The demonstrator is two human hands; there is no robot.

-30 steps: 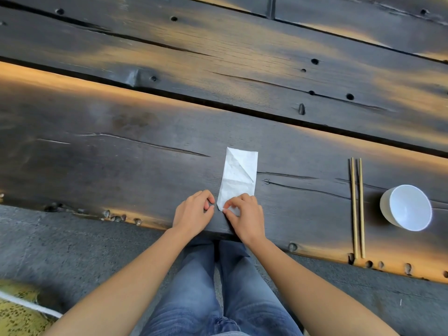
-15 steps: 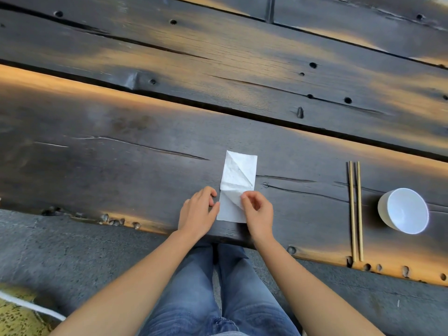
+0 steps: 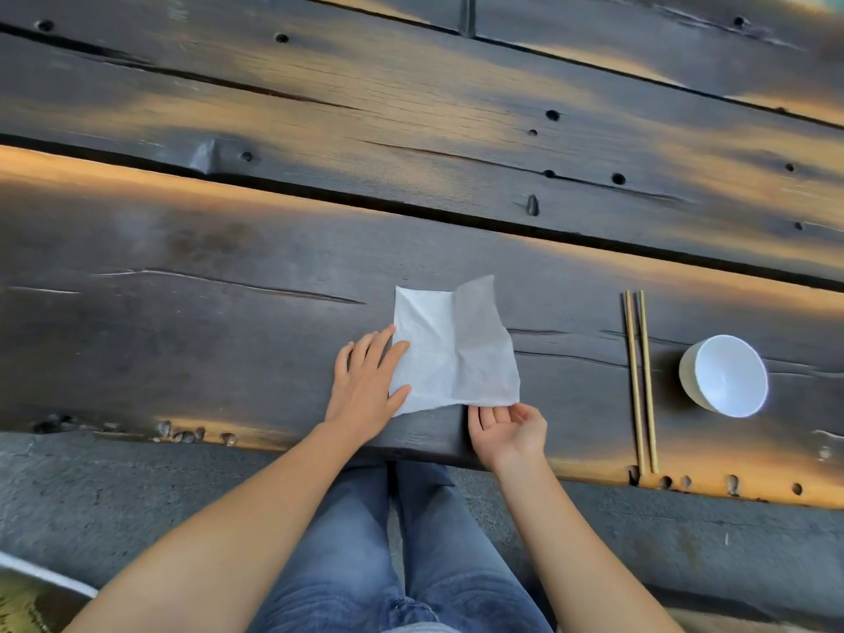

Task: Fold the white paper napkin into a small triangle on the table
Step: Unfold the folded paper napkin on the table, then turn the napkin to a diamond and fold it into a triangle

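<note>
Napkin left edge under left hand, right hand's grip perhaps touching

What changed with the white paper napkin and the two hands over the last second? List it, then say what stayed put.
The white paper napkin went from a narrow folded strip to an opened, wider sheet: its right half swung out to the right. The left hand moved from the near end to lie flat on the left edge. The right hand let go of the near end and now pinches the near right corner. The wooden chopsticks and white round bowl stayed put.
</note>
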